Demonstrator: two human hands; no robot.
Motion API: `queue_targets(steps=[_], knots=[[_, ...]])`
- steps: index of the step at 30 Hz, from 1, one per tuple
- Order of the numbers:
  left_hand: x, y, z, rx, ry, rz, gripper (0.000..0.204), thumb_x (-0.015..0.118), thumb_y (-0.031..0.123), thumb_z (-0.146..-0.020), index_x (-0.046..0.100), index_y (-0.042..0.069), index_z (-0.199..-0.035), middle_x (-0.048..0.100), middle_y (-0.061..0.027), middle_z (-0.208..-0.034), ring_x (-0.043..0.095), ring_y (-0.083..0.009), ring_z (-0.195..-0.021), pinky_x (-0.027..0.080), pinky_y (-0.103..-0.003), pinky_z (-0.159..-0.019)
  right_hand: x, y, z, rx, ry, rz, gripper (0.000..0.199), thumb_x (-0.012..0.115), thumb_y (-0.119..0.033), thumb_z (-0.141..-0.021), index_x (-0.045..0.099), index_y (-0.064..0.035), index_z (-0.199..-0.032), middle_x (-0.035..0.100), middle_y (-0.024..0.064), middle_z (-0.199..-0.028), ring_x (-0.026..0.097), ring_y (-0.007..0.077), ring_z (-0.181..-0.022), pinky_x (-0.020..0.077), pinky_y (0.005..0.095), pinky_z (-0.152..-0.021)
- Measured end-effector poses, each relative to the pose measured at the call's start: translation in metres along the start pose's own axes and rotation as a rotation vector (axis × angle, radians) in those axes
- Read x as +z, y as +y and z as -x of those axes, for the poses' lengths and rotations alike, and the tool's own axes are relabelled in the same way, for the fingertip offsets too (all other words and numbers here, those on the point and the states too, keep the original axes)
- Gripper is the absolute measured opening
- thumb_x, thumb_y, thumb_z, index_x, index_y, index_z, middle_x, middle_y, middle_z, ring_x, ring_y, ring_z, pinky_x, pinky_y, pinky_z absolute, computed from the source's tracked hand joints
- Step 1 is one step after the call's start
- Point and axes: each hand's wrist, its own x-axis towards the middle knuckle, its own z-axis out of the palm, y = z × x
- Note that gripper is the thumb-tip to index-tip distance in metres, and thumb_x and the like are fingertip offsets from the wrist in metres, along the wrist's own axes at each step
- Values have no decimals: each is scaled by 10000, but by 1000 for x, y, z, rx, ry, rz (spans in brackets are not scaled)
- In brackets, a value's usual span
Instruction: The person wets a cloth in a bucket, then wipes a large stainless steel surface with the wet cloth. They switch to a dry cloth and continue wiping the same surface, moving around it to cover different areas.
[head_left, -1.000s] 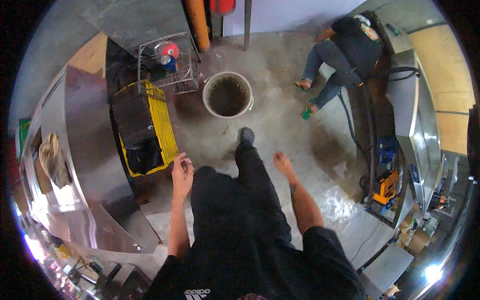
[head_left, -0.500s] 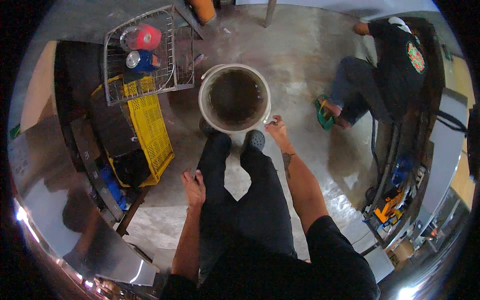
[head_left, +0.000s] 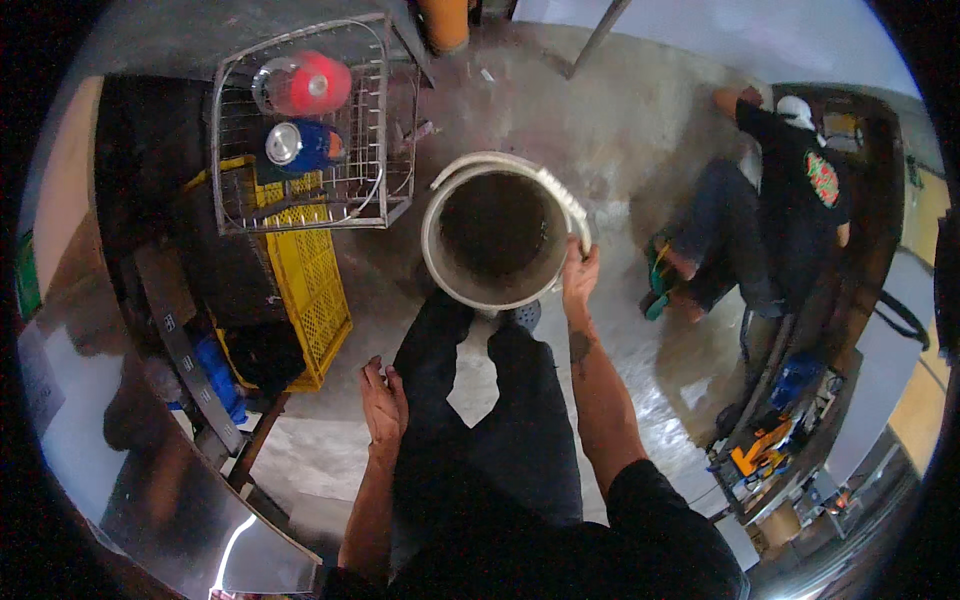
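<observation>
A round, off-white bucket [head_left: 500,291] is in front of my feet, its interior dark. A thick pale handle [head_left: 563,197] arcs along its far and right rim. My right hand [head_left: 580,272] is closed on that handle at the bucket's right side, fingers wrapped round it. Beside my left thigh hovers my left hand [head_left: 384,402], holding nothing, its fingers loosely bent and apart. What exactly lies in the bucket is too dark to make out.
To the left, a wire basket [head_left: 372,200] holds a red-capped clear bottle [head_left: 318,84] and a blue can [head_left: 305,146], above a yellow crate [head_left: 312,300]. At the right a person [head_left: 790,190] in dark clothes sits low beside a cluttered shelf with an orange tool [head_left: 760,455].
My right hand has closed on the handle, which now stands up along the far right rim. The bucket appears slightly further right and lower in view; the view itself has shifted. My left hand stays nearly in place.
</observation>
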Motion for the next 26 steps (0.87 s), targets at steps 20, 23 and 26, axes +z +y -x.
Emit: queue_targets(steps=[20, 23, 26], knots=[[-21, -171, 366, -666, 367, 1117, 241, 595, 317, -1133, 579, 87, -1204, 635, -50, -912, 612, -129, -729, 525, -285, -652, -55, -159, 87, -330, -874, 437, 493, 750, -507, -917, 785, -17, -961, 757, 178, -802, 740, 341, -768, 532, 515, -709], [62, -212, 508, -912, 402, 1517, 287, 658, 344, -1097, 559, 79, -1149, 608, -59, -842, 588, -158, -642, 530, -313, -585, -73, -163, 66, -307, -959, 798, 487, 762, -441, -919, 795, 13, -1094, 800, 172, -946, 783, 315, -933, 588, 487, -826], [130, -165, 601, -1130, 294, 1201, 431, 798, 402, -996, 568, 98, -1196, 646, -113, -938, 674, -224, -717, 579, -326, -637, -56, -183, 152, -478, -1528, -183, 765, 790, -421, -905, 590, 43, -1479, 736, 235, -1335, 714, 339, -1269, 566, 487, -1089]])
